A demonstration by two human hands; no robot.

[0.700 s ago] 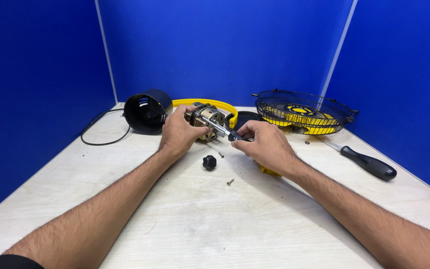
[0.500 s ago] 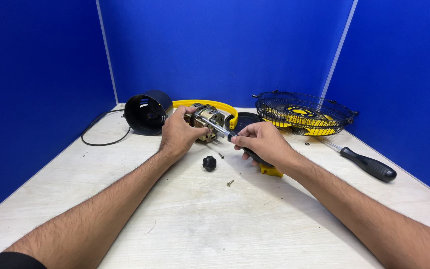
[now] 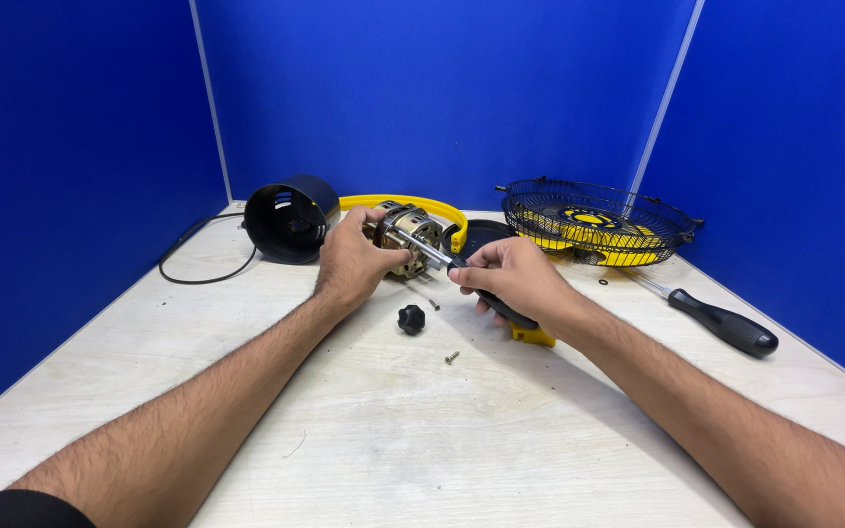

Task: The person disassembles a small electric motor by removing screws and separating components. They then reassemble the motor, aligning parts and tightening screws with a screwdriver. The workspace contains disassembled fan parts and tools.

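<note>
Left hand [image 3: 352, 259] grips motor [image 3: 405, 238] on desk [image 3: 422, 440], just right of black housing [image 3: 290, 219]. Right hand [image 3: 506, 279] closed on screwdriver [image 3: 462, 269], probably; its shaft points left into motor. Black knob [image 3: 411, 319] lies below motor.

Motor [image 3: 405, 238]: bare shiny metal. Housing [image 3: 289, 219]: glossy black plastic. Grille [image 3: 594, 221]: black wire. Tabletop [image 3: 422, 430]: pale, matt, scuffed wood.
</note>
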